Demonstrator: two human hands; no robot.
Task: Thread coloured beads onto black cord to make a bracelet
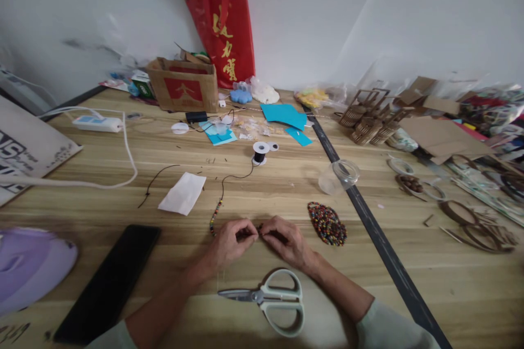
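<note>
My left hand (234, 240) and my right hand (289, 241) meet over the table, each with thumb and forefinger pinched. A thin beaded cord (213, 218) with small coloured beads runs from a spool of black cord (260, 154) and disappears behind my left hand, which appears to grip it. Small dark beads show between the two sets of fingertips. What my right fingertips pinch is too small to make out. Coiled bead strands (327, 223) lie right of my right hand. Scissors (266, 299) with pale handles rest below both hands.
On the left are a black phone (110, 281), a purple iron (33, 267), white paper (182, 194) and a power strip (98, 123). A clear jar (339, 177) sits right of the spool. Behind stand a cardboard box (182, 87), a red bag (225, 38) and small woven baskets (370, 120).
</note>
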